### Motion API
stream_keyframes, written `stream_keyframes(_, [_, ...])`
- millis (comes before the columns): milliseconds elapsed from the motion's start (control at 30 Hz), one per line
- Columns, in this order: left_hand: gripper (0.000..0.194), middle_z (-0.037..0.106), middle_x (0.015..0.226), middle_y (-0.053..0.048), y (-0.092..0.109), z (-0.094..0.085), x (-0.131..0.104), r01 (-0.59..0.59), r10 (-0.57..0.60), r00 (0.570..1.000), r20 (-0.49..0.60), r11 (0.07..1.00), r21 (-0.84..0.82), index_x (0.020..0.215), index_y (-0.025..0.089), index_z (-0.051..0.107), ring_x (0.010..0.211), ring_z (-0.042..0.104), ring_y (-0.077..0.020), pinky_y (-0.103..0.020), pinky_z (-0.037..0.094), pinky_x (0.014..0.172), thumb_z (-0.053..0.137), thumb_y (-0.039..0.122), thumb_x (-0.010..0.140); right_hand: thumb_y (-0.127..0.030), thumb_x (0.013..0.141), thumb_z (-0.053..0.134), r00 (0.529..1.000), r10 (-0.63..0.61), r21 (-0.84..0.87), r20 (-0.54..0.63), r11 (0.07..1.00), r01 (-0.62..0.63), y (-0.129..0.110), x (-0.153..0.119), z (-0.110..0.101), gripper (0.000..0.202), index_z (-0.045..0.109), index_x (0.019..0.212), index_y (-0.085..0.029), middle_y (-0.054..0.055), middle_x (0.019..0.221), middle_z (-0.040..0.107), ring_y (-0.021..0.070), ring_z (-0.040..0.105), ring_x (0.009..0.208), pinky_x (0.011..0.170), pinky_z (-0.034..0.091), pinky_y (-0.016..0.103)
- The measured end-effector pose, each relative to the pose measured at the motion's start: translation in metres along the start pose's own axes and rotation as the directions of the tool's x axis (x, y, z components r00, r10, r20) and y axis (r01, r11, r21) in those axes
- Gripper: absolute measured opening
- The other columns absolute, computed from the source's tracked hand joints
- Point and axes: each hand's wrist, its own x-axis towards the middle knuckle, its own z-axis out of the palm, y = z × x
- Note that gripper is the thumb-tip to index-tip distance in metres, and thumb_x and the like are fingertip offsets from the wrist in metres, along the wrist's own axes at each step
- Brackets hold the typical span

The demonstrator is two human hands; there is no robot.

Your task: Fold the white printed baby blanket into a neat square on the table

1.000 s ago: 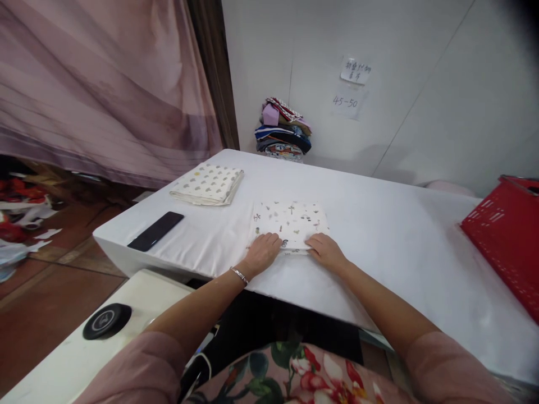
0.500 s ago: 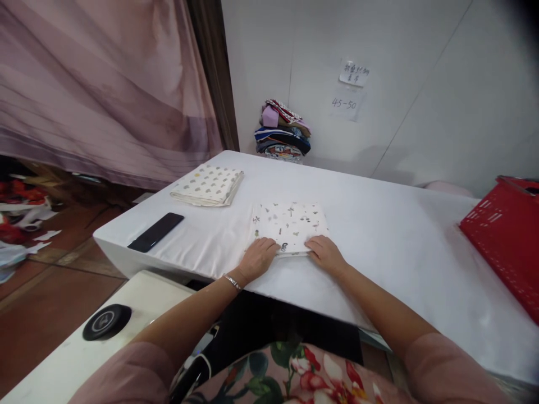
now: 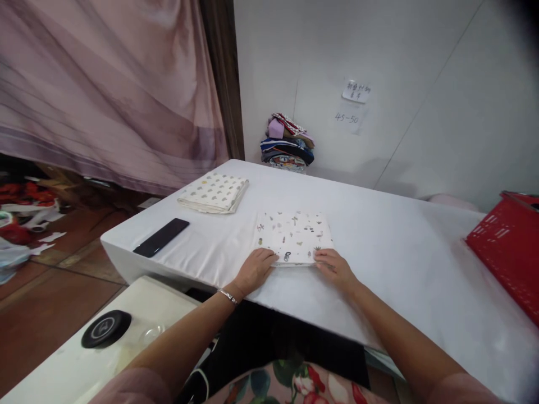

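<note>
A folded white cloth with small printed figures (image 3: 293, 233) lies flat on the white-covered table (image 3: 379, 247). At its near left corner is my left hand (image 3: 255, 269), fingers closed together on the cloth's edge, a silver bracelet on the wrist. My right hand (image 3: 336, 268) grips the near right corner, its fingertips on top; the thumbs are hard to make out. Farther left on the table rests a second folded cloth (image 3: 214, 192) with grey-green motifs, touched by neither hand.
A black phone (image 3: 162, 237) lies near the table's left end. A red basket (image 3: 507, 252) stands at the right. Stacked fabrics (image 3: 287, 143) are behind the table by the wall. A white surface at lower left bears a round black object (image 3: 106, 329).
My right hand has shifted slightly right along the cloth's near edge. The whole view has tilted up a little, so the table and cloths appear lower.
</note>
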Motion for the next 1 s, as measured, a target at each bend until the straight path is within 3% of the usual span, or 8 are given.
stream_keyframes(67, [0.027, 0.058, 0.103, -0.009, 0.001, 0.0, 0.0, 0.011, -0.011, 1.0, -0.005, 1.0, 0.0, 0.11, 0.019, 0.056, 0.098, 0.05, -0.0216, -0.038, 0.042, 0.085, 0.048, 0.018, 0.085, -0.037, 0.085, 0.047, 0.975, 0.178, 0.008, -0.132, 0.984, -0.179, 0.006, 0.006, -0.002, 0.025, 0.066, 0.094, -0.022, 0.008, 0.114, 0.058, 0.0224, 0.052, 0.108, 0.086, 0.047, 0.038])
stream_keyframes(133, [0.027, 0.058, 0.103, -0.009, 0.002, 0.0, -0.001, 0.019, -0.019, 1.0, -0.007, 1.0, 0.005, 0.11, 0.019, 0.057, 0.098, 0.05, -0.0214, -0.038, 0.042, 0.085, 0.049, 0.017, 0.084, -0.042, 0.083, 0.047, 0.902, 0.38, -0.011, -0.208, 0.921, -0.39, 0.015, 0.013, -0.004, 0.033, 0.064, 0.102, -0.021, 0.009, 0.119, 0.056, 0.0237, 0.051, 0.109, 0.086, 0.047, 0.038])
stream_keyframes(267, [0.026, 0.058, 0.102, -0.007, 0.007, -0.005, -0.002, 0.099, -0.097, 0.994, -0.041, 0.994, 0.049, 0.107, 0.021, 0.057, 0.1, 0.049, -0.0222, -0.04, 0.038, 0.088, 0.053, 0.02, 0.081, -0.049, 0.079, 0.047, 0.765, 0.641, -0.056, -0.07, 0.763, -0.644, 0.03, 0.026, -0.003, 0.056, 0.048, 0.127, -0.019, 0.01, 0.116, 0.058, 0.0237, 0.057, 0.101, 0.083, 0.047, 0.037])
stream_keyframes(433, [0.031, 0.057, 0.104, -0.006, 0.01, -0.01, -0.002, 0.294, -0.287, 0.954, -0.084, 0.951, 0.096, 0.102, 0.021, 0.057, 0.103, 0.046, -0.0243, -0.041, 0.036, 0.087, 0.064, 0.029, 0.074, -0.048, 0.073, 0.054, 0.765, 0.643, -0.213, -0.049, 0.741, -0.637, 0.033, 0.037, 0.003, 0.071, 0.04, 0.134, -0.014, 0.016, 0.126, 0.051, 0.0294, 0.049, 0.115, 0.091, 0.041, 0.039])
stream_keyframes(567, [0.026, 0.056, 0.104, -0.006, 0.016, -0.011, 0.0, 0.314, -0.314, 0.949, -0.012, 0.943, 0.114, 0.099, 0.02, 0.056, 0.101, 0.046, -0.024, -0.038, 0.037, 0.081, 0.062, 0.03, 0.076, -0.04, 0.067, 0.061, 0.718, 0.696, -0.091, -0.014, 0.714, -0.694, 0.039, 0.042, -0.001, 0.07, 0.045, 0.131, -0.015, 0.013, 0.12, 0.057, 0.0275, 0.054, 0.108, 0.088, 0.043, 0.037])
stream_keyframes(767, [0.024, 0.057, 0.102, -0.006, 0.061, -0.004, 0.004, 0.16, -0.161, 0.982, 0.095, 0.987, 0.014, 0.104, 0.021, 0.054, 0.097, 0.047, -0.0221, -0.036, 0.036, 0.08, 0.055, 0.031, 0.082, -0.035, 0.06, 0.064, 0.661, 0.738, 0.169, -0.133, 0.674, -0.719, 0.075, 0.028, -0.036, 0.067, 0.054, 0.123, -0.015, 0.01, 0.107, 0.064, 0.0225, 0.062, 0.088, 0.073, 0.048, 0.03])
stream_keyframes(867, [0.035, 0.056, 0.11, -0.006, 0.085, 0.003, 0.003, 0.051, -0.041, 0.993, 0.108, 0.995, -0.091, 0.116, 0.021, 0.049, 0.103, 0.047, -0.0211, -0.035, 0.036, 0.085, 0.055, 0.025, 0.081, -0.036, 0.06, 0.061, 0.661, 0.726, 0.063, -0.192, 0.681, -0.729, 0.094, 0.014, -0.054, 0.063, 0.058, 0.117, -0.011, 0.01, 0.103, 0.065, 0.0232, 0.062, 0.085, 0.071, 0.049, 0.031])
stream_keyframes(1000, [0.044, 0.054, 0.119, -0.006, 0.094, 0.005, -0.001, 0.06, -0.045, 0.995, 0.085, 0.981, -0.187, 0.122, 0.022, 0.045, 0.11, 0.045, -0.0211, -0.035, 0.035, 0.09, 0.056, 0.023, 0.08, -0.036, 0.067, 0.054, 0.72, 0.677, -0.235, -0.154, 0.683, -0.692, 0.094, 0.006, -0.064, 0.045, 0.065, 0.105, -0.013, 0.011, 0.1, 0.066, 0.0267, 0.06, 0.091, 0.08, 0.047, 0.038])
